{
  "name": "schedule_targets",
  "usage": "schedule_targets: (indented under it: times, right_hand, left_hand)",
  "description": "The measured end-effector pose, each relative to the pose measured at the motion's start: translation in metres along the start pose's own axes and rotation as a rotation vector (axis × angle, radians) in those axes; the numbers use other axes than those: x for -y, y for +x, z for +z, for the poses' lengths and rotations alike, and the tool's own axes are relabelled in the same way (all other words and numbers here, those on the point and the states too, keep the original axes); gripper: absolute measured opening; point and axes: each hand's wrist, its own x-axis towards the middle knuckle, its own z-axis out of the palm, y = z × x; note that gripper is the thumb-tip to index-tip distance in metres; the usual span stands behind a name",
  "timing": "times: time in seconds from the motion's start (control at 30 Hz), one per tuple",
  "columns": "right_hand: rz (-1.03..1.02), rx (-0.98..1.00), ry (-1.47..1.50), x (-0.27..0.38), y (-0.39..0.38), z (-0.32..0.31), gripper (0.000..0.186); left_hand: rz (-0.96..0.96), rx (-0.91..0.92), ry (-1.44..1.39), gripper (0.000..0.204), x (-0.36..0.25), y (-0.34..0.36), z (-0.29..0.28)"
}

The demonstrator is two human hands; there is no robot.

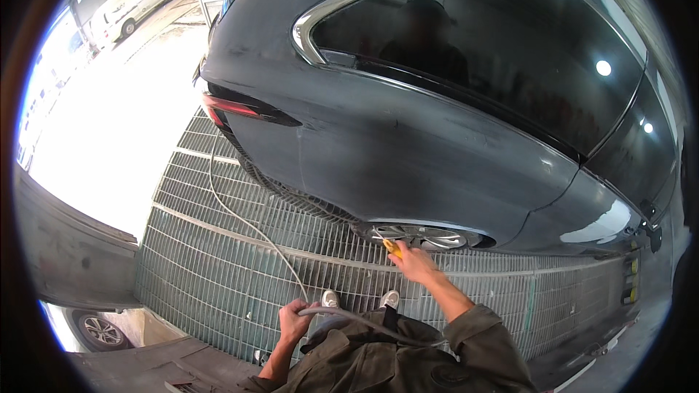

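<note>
My right hand [415,263] is closed round a yellow air blow gun [392,248]. Its thin nozzle points toward the rear wheel [429,239] of a dark grey car [415,153]. Fingers of my left hand [293,322] wrap a grey hose [364,320] at waist height. From there the hose passes across my front toward my right arm, where it is hidden; the other way, it trails over the floor to the car's rear. Dull, sanded-looking patches cover the side panel above the wheel.
Metal floor grating [211,240] lies under my shoes and around the car. A red tail light [237,107] marks the rear corner. Beyond the bright opening at left stands a white van [138,0]. Another vehicle's wheel [102,330] shows at lower left.
</note>
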Motion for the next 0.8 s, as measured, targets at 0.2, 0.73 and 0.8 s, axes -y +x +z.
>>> schedule_targets:
  times: [0.2,0.73,0.8]
  right_hand:
    - [-0.054,-0.049,-0.035,0.028,0.019,0.023,0.058]
    - [-0.042,-0.067,-0.036,0.017,0.042,0.025,0.055]
    - [-0.032,-0.057,-0.043,0.020,0.048,0.025,0.056]
  left_hand:
    - [0.032,0.007,0.020,0.040,-0.007,-0.002,0.000]
    - [0.018,-0.071,0.030,0.043,-0.018,-0.014,-0.002]
    - [-0.008,-0.124,-0.017,0.043,-0.010,-0.021,-0.004]
